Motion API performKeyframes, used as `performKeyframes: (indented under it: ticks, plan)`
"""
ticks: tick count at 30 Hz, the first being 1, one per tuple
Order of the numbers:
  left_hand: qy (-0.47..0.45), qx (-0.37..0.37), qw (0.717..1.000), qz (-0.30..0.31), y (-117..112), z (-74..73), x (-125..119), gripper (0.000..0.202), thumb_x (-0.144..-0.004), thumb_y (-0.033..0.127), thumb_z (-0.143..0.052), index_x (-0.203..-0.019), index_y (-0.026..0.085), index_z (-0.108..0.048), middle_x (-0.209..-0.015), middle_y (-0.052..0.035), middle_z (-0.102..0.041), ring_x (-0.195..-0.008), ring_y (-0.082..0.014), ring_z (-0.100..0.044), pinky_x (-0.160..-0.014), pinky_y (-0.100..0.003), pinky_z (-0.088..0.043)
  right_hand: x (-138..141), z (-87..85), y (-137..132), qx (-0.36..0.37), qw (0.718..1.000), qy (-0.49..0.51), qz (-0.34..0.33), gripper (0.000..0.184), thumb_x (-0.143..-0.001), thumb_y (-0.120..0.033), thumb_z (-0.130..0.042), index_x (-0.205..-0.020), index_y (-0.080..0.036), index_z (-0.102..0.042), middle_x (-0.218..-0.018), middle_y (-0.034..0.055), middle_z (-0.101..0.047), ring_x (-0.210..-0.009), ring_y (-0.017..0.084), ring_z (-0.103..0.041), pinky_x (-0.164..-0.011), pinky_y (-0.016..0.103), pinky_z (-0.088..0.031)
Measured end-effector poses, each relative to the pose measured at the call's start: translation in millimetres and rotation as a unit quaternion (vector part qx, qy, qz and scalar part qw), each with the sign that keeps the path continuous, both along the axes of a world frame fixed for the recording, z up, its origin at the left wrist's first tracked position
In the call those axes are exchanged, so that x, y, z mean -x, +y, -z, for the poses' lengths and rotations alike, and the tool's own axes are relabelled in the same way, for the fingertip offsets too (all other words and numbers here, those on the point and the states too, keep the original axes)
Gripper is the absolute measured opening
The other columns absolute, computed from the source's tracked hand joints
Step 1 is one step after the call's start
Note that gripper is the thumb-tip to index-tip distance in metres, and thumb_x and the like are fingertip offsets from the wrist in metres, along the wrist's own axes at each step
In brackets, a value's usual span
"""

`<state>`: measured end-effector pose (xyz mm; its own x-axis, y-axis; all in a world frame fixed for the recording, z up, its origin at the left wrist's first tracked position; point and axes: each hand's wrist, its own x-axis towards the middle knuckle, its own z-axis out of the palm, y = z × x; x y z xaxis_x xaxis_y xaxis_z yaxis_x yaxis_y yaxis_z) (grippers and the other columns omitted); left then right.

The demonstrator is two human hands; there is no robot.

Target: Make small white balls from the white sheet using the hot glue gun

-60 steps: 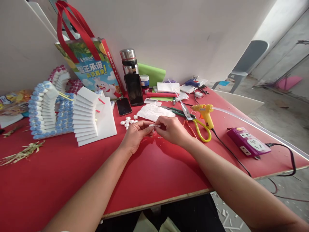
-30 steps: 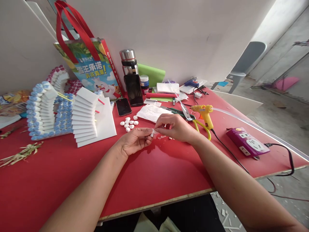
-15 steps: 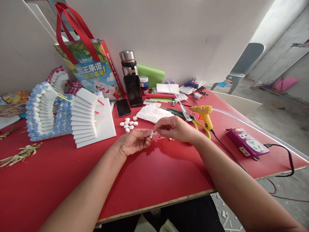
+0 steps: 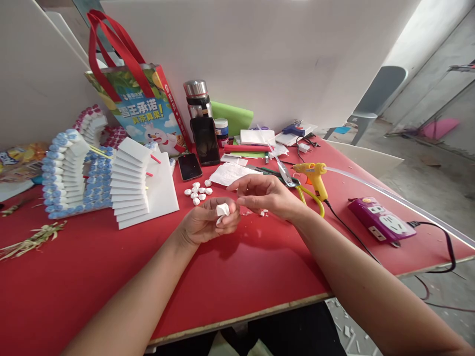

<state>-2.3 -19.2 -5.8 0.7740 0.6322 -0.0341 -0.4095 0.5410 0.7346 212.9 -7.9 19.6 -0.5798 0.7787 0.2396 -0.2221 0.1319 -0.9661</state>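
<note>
My left hand [image 4: 208,221] is closed on a small white wrapped piece [image 4: 222,210], which looks like folded paper or cloth. A loose end of it hangs between my fingers. Just to the right, my right hand [image 4: 265,195] is apart from the piece, its fingers stretched and parted with nothing visible in them. Several small white balls [image 4: 198,191] lie in a cluster beyond my left hand. A crumpled white sheet [image 4: 232,174] lies behind my hands. Small white scraps [image 4: 263,213] rest on the table below my right hand.
A yellow glue gun [image 4: 313,178] stands right of my hands, near shears [image 4: 287,177] and a purple power strip [image 4: 380,221]. At left are a stepped white board model [image 4: 129,185], a blue-and-white model [image 4: 55,173] and a bag [image 4: 144,113]. Two phones [image 4: 189,167] lie farther back.
My right hand has let go of the white piece and opened beside it. My left hand has turned, so more of the piece shows between its fingers.
</note>
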Motion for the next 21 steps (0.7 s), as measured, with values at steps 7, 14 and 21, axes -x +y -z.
performKeyframes:
  ticks: [7, 14, 21]
  plan:
    - [-0.006, -0.046, 0.999, 0.009, -1.5, 0.5, -0.2, 0.019, -0.075, 0.03, -0.083, -0.078, 0.016, -0.071, -0.053, 0.0017, -0.045, -0.045, -0.006, -0.034, -0.043, -0.02, -0.029, 3.5, -1.3, -1.7, 0.0, 1.0, -0.001, -0.021, 0.025, -0.086, -0.028, -0.077, -0.108, -0.018, -0.073, -0.07, -0.0028, -0.059, -0.053, 0.007, -0.043, -0.047, 0.022, -0.035]
    - [0.03, 0.023, 0.99, -0.137, 5.9, 7.5, -0.5, 0.025, -0.071, 0.024, -0.089, -0.089, 0.012, -0.078, -0.07, -0.0015, -0.057, -0.059, -0.0056, -0.048, -0.052, -0.017, -0.042, 4.9, -7.7, -7.2, -0.114, 0.99, -0.055, 0.057, 0.03, -0.082, -0.026, -0.079, -0.11, -0.019, -0.072, -0.085, 0.0004, -0.059, -0.069, 0.01, -0.053, -0.06, 0.025, -0.044]
    - [0.104, 0.015, 0.98, -0.17, 6.8, 5.2, -0.2, 0.024, -0.074, 0.025, -0.087, -0.092, 0.011, -0.079, -0.074, -0.0034, -0.062, -0.064, -0.0069, -0.053, -0.059, -0.018, -0.046, 3.1, 2.8, -2.9, -0.25, 0.942, -0.175, 0.137, 0.022, -0.081, -0.009, -0.062, -0.099, -0.019, -0.07, -0.092, 0.0017, -0.059, -0.069, 0.01, -0.05, -0.063, 0.025, -0.045]
